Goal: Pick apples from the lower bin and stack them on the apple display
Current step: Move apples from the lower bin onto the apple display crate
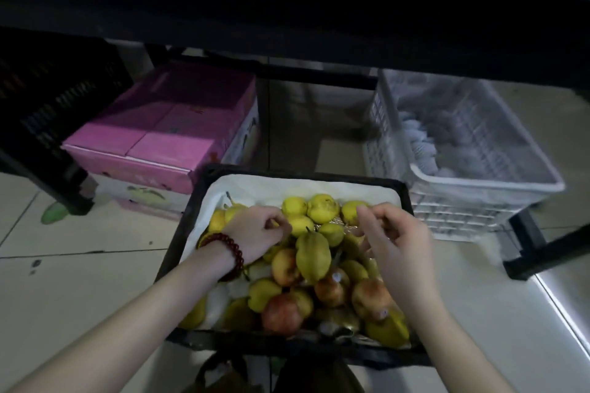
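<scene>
Dark cloth, probably the person's own clothing (319, 373), fills the bottom edge of the view, too dim to make out. Just beyond it sits the lower bin (404, 195), a black plastic crate lined with white paper, its near rim cut off in shadow. Inside lies a loose heap of fruit: red-blushed apples (282, 313) toward the near side, round and slightly mottled, mixed with yellow-green pears (313, 257), one long and upright in the middle. Two pieces of fruit near the right forearm carry small stickers (unreadable).

The left hand (255, 233), with a dark red bead bracelet (228, 254) on the wrist, rests on the fruit at the far left of the heap; its grip is curled, but whether it holds anything cannot be told. The right hand (392, 239) hovers over the far right of the heap, fingers loosely bent and apart, grasping nothing visible.

Behind the bin on the tiled floor (79, 281) stand a pink cardboard box (166, 131), a black slatted crate (48, 99) at far left, and a white plastic basket (463, 143) holding blurred pale foam netting. A dark shelf edge (287, 25) spans the top
</scene>
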Motion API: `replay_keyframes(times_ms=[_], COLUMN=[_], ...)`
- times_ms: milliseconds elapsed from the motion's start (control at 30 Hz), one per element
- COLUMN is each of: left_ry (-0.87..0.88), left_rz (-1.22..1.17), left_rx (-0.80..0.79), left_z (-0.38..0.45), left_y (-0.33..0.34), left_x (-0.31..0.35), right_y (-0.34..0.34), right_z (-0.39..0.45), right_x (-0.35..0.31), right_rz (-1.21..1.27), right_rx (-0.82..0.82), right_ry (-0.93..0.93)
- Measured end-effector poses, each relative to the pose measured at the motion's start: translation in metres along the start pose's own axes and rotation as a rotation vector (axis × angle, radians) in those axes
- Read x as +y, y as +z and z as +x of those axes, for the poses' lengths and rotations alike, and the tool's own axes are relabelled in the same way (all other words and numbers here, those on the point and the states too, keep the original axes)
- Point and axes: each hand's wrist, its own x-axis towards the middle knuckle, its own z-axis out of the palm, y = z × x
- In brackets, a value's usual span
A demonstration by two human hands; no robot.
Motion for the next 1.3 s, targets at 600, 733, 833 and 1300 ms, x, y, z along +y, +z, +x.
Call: replay_keyframes(times_ms=[600,733,833,1300], left_ry=[-0.123,-0.181,-0.165,0.155], left_rz=[0.300,0.257,0.231,0.011], left_rx=[-0.087,0.005,0.084,0.393], left_z=[0.030,0.022,0.018,-0.010], left_y=[0.091,0.057,0.031,-0.065], left_x=[-0.050,-0.049,-0.041,0.037], right_y=[-0.023,-0.002,0.008,-0.011], right_z=[-0.027,-0.031,-0.031,0.025], right_x=[0.113,0.130,0.139,0.029], right_rz=[-0.564,-0.651,-0.757,-0.250], right_rx=[-0.265,-0.431,-0.468,0.115], right_ry=[0.288,0.362,0.356,-0.008])
